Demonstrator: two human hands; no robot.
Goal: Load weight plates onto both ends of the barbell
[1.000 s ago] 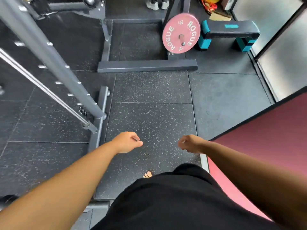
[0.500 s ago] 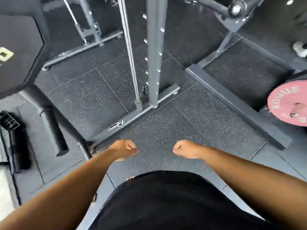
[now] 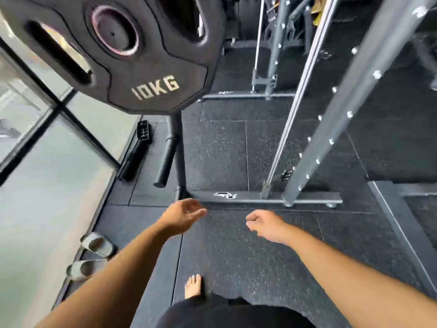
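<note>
A black plate marked 10KG [image 3: 132,67] fills the upper left, close to the camera, seated on a bar end [image 3: 114,34] whose round tip shows in its centre hole. Below it, my left hand [image 3: 183,215] is held out over the floor with fingers loosely apart and nothing in it. My right hand [image 3: 264,223] hangs level with it, fingers curled in and holding nothing. Both hands are well below the plate and apart from it.
A grey rack upright [image 3: 350,110] and a chrome guide rod [image 3: 298,95] rise at right from a floor rail [image 3: 260,197]. A black post with a storage peg [image 3: 166,159] stands under the plate. A glass wall [image 3: 47,174], two slippers [image 3: 97,245] and my bare foot [image 3: 192,286] are at left and below.
The view has swung left: the pink plate has left the frame and the 10KG plate now looms at upper left. My left hand has opened from a loose fist.
</note>
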